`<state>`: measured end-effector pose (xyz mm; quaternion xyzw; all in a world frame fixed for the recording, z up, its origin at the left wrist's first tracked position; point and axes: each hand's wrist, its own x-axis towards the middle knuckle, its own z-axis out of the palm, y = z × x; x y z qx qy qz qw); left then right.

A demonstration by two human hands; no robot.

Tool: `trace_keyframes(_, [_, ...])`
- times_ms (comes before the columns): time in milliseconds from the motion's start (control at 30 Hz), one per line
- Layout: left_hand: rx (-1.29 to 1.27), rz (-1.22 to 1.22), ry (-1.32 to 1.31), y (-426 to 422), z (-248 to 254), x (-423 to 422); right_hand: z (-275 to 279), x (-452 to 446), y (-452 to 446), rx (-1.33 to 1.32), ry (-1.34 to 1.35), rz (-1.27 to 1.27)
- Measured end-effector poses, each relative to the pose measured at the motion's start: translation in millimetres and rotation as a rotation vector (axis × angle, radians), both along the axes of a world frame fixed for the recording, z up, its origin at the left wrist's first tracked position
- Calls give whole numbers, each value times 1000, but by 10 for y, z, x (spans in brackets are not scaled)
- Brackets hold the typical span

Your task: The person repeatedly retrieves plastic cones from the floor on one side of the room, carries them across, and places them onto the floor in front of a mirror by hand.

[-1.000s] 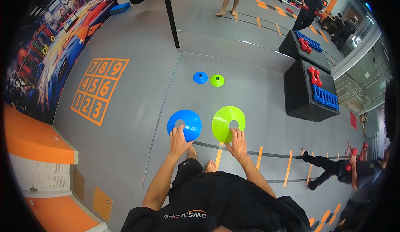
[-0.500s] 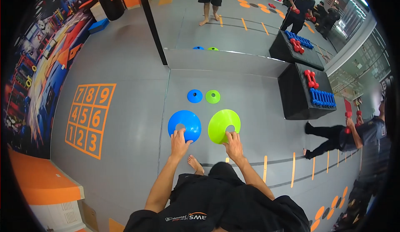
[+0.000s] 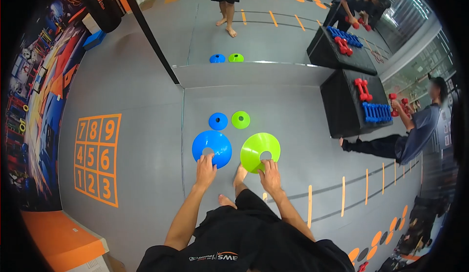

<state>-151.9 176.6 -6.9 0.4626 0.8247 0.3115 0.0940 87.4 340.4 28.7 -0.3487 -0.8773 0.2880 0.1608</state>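
My left hand grips the near rim of a blue disc cone, fingers reaching to its centre hole. A lime green disc cone is pinched at its near edge by my right hand. Both cones are held up in front of my body, side by side and apart. Beyond them on the grey floor lie a smaller-looking blue disc cone and a green disc cone, close together. My bare feet show below the held cones.
A mirror wall rises ahead. At right, a black box carries red dumbbells and blue dumbbells; beside it a person holds red dumbbells. An orange number grid marks the left floor, ladder stripes the right.
I have stepped forward, with a second foot now in view. Both cones stay in my hands, nearer the two on the floor. The other person has moved closer to the black box.
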Motion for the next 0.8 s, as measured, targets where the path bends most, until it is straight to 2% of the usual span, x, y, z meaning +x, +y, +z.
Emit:
trace_keyframes(100, [-19,16,-1,241,-165,-290,-203,-243,330,-44,-34,4])
trace_keyframes(233, [-46,43,-52,529,-476,-544,-594,-536,832,-147,-97,131])
trace_keyframes(333, [-71,55,-79,760,-874,-675,-1042,-713,1252,-232,-167,175])
trace_keyframes(533, [-108,-18,-73,1123,-2260,-1036,-2745,-1085,1641,-291,-211,150])
trace_keyframes(700, [-112,-22,-68,1407,-3485,-1434,-4020,-1799,1868,-305,-281,213])
trace_keyframes(800, [-154,-46,-71,1613,-4175,-1687,-4777,-2126,1983,-293,-218,177])
